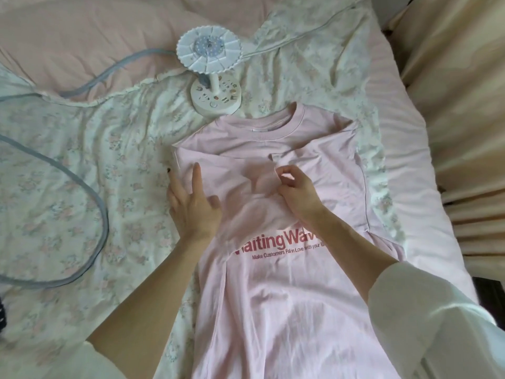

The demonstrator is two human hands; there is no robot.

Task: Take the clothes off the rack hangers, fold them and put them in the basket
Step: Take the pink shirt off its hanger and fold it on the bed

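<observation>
A: Head view: where's the pink T-shirt (pixel 287 283)?
B: Flat on floral bedding (pixel 82 165). Left hand (pixel 191 203), fingers straight, presses its 9 o'clock edge; right hand (pixel 296 192) pinches a fold at ctr.

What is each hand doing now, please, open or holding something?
Left hand: open, straight fingers pressing flat on the pink T-shirt.
Right hand: fingers curled, pinching a fold of the T-shirt.

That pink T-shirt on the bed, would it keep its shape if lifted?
Probably not: the pink T-shirt wrinkles where the right hand pinches it, so it looks floppy. Likely light, too. The left hand rests flat on it.
</observation>
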